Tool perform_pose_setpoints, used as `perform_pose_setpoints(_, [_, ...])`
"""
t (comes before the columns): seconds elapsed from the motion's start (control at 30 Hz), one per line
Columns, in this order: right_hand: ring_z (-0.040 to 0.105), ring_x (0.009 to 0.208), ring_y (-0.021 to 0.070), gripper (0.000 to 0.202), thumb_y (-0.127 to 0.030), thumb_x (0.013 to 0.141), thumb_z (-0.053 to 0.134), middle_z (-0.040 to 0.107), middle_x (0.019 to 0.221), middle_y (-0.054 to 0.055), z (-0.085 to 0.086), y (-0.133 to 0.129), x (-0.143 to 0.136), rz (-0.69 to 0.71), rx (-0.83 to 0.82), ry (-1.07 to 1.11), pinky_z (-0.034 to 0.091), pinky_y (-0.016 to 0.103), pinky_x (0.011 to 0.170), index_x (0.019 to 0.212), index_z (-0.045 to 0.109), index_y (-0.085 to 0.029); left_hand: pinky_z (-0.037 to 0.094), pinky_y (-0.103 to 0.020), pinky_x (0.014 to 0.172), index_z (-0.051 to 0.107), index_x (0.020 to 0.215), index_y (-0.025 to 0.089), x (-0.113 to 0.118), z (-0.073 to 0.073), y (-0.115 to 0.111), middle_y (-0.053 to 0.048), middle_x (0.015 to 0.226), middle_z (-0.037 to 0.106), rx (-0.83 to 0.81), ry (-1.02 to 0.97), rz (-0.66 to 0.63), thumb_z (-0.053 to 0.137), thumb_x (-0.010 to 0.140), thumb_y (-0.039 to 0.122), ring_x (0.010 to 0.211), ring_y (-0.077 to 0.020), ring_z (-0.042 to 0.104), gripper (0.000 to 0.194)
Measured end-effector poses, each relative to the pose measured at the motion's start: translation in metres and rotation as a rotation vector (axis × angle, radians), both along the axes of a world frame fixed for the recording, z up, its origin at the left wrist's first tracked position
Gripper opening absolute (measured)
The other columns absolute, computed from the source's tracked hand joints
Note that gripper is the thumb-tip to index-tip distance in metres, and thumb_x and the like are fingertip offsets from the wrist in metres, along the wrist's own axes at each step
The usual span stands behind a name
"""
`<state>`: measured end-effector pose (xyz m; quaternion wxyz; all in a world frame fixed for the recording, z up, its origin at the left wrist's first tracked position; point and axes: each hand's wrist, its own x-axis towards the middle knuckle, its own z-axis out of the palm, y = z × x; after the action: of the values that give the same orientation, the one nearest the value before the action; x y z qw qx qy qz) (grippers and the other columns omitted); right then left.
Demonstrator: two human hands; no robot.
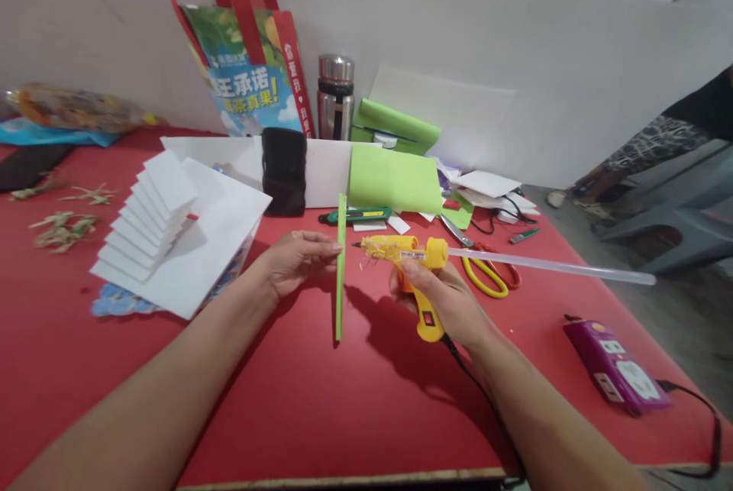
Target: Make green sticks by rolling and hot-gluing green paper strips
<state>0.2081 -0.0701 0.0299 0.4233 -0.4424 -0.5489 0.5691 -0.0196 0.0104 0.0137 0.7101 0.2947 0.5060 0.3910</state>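
One narrow green strip (pixel 341 285) sits at mid-table, between the two hands, running from near to far, straight and slim, bright lime along its length; whether its near end touches the red table (pixel 286 415), I can't tell. Left hand (pixel 298 262) has it pinched in the fingertips, partway up. Right hand (pixel 450 300) is closed round the grip of a yellow glue gun (pixel 427 311), its nozzle (pixel 356 244) aimed left, just beside the strip, level with those left fingertips. Looks to me like a lining-up moment, nozzle to strip; it calls for a steady pinch and skin kept off the tip. Wispy strings cling to the gun's barrel, and a long clear glue stick (pixel 550 262) pokes out behind, to the right. Just beyond the strip, a green cutter (pixel 360 214); right of the gun, scissors (pixel 497 293) with yellow and red handles. Farther back, folded green paper (pixel 395 179) and a black case (pixel 285 174); on the left, fanned white cards (pixel 140 235). Near right, a purple power box (pixel 615 365). Far side, a steel flask (pixel 336 105) beside a printed bag (pixel 246 79).
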Motion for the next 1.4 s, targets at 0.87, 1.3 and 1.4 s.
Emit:
perform_pose_setpoints(0.87, [0.057, 0.066, 0.0156, 0.05, -0.066, 0.092, 0.063, 0.061, 0.07, 0.002, -0.0083, -0.0008, -0.0033, 0.021, -0.019, -0.094, 0.042, 0.028, 0.057, 0.075, 0.062, -0.019, 0.057, -0.022, 0.056, 0.072, 0.063, 0.01, -0.0015, -0.0045, 0.0013, -0.006, 0.06, 0.07, 0.022, -0.059, -0.059, 0.088, 0.062, 0.002, 0.053, -0.013, 0.067, 0.019])
perform_pose_setpoints(1.3, [0.053, 0.063, 0.0145, 0.05, -0.063, 0.095, 0.06, 0.058, 0.066, 0.001, -0.0079, -0.0011, -0.0046, 0.051, 0.027, -0.125, 0.041, 0.029, 0.058, 0.07, 0.06, -0.02, 0.059, -0.023, 0.058, 0.072, 0.062, 0.01, -0.0018, -0.0051, 0.001, -0.007, 0.06, 0.07, 0.004, -0.061, -0.061, 0.085, 0.066, 0.0, 0.054, -0.0132, 0.067, 0.016])
perform_pose_setpoints(1.4, [0.055, 0.065, 0.0155, 0.05, -0.064, 0.093, 0.061, 0.06, 0.068, 0.002, -0.0065, 0.0, -0.0046, 0.025, 0.022, -0.114, 0.042, 0.029, 0.059, 0.071, 0.061, -0.02, 0.058, -0.023, 0.059, 0.073, 0.063, 0.009, -0.0005, -0.0034, -0.0008, -0.008, 0.062, 0.071, 0.0, -0.045, -0.099, 0.087, 0.066, 0.003, 0.056, -0.0132, 0.067, 0.015])
